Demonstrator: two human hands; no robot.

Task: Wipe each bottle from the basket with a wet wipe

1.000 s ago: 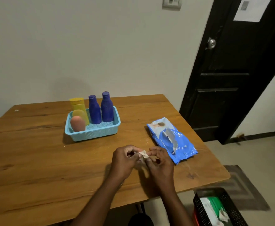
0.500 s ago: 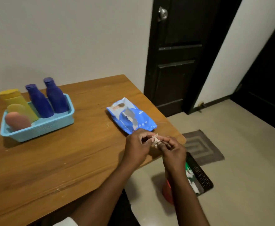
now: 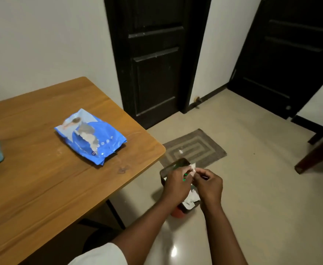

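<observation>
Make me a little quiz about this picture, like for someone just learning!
1. True or false: the blue wipes pack lies on the floor.
2. What do both hands pinch? A) a bottle B) a crumpled wipe C) a key
3. What sits on the floor under the hands?

Key:
1. False: it lies on the wooden table.
2. B: left hand and right hand hold it.
3. A black bin with used wipes.

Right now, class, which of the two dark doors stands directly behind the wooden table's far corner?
The left black panelled door, beside the wooden table. The other dark door stands further right, past a strip of white wall.
</observation>
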